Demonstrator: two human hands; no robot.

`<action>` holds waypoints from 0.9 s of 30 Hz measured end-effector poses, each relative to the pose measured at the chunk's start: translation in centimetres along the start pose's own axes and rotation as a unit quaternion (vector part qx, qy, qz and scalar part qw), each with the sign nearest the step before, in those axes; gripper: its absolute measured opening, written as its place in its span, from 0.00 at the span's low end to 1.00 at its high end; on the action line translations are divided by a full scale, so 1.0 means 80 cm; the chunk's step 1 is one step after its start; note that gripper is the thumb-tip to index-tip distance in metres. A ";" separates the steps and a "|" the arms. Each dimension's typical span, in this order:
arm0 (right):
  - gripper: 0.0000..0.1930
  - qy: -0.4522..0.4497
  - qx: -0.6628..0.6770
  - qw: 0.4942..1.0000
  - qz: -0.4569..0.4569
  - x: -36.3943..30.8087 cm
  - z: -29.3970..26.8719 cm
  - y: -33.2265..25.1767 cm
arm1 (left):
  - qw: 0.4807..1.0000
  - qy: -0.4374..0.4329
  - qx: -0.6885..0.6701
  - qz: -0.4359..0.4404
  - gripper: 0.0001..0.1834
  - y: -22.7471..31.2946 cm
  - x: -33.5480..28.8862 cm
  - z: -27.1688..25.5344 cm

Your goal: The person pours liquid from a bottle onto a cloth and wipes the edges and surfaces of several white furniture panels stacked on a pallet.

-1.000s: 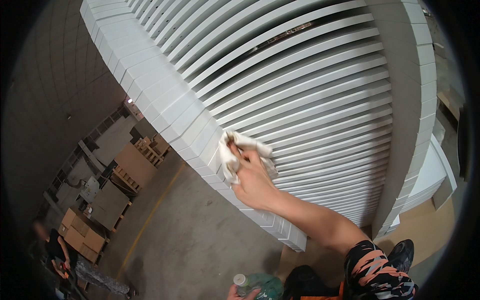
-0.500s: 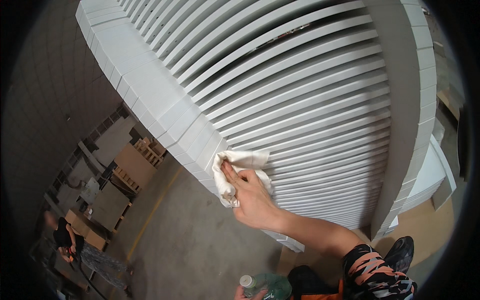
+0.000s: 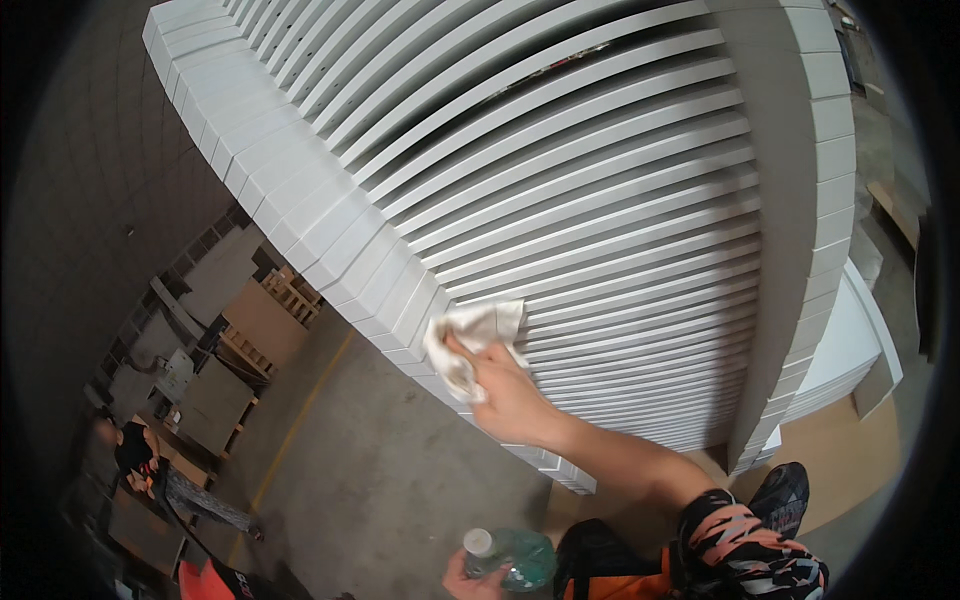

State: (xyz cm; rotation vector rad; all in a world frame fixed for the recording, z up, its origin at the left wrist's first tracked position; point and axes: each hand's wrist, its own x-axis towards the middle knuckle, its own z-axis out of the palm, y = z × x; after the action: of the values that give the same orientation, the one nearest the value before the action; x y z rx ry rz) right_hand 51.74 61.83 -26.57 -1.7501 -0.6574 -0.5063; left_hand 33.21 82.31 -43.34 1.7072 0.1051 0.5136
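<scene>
The right hand is bent around a white cloth, which lies directly under its fingers against the edge of the slatted white panels. Below and slightly left of it, the left hand grips a see-through, greenish bottle — rounded, with a pale cap. Well left of that hand, pale marks sit on a red-and-black object, too small to read. The cloth is soft and creased; above and to the right of the right hand, the panels look smooth and hard — thin parallel strips with dark gaps between.
</scene>
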 end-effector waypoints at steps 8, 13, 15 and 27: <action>0.26 0.054 0.741 0.617 0.257 -0.136 -0.003 0.042 | 0.938 -0.051 0.259 0.223 0.26 0.096 0.080 -0.014; 0.30 0.033 0.703 0.650 0.288 -0.165 -0.020 0.027 | 0.874 -0.053 0.336 0.346 0.22 0.146 0.111 -0.009; 0.30 0.039 0.690 0.662 0.289 -0.170 -0.021 0.019 | 0.844 -0.062 0.364 0.388 0.23 0.162 0.119 -0.010; 0.31 -0.004 0.656 0.687 0.313 -0.182 0.001 0.005 | 0.656 -0.106 0.530 0.526 0.28 0.216 0.153 0.011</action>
State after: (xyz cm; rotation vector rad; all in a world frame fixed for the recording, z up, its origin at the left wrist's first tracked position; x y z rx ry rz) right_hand 41.05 59.34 -36.16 -0.4660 -0.2100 0.4399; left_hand 40.81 82.15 -23.60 2.9104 -1.0365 1.2536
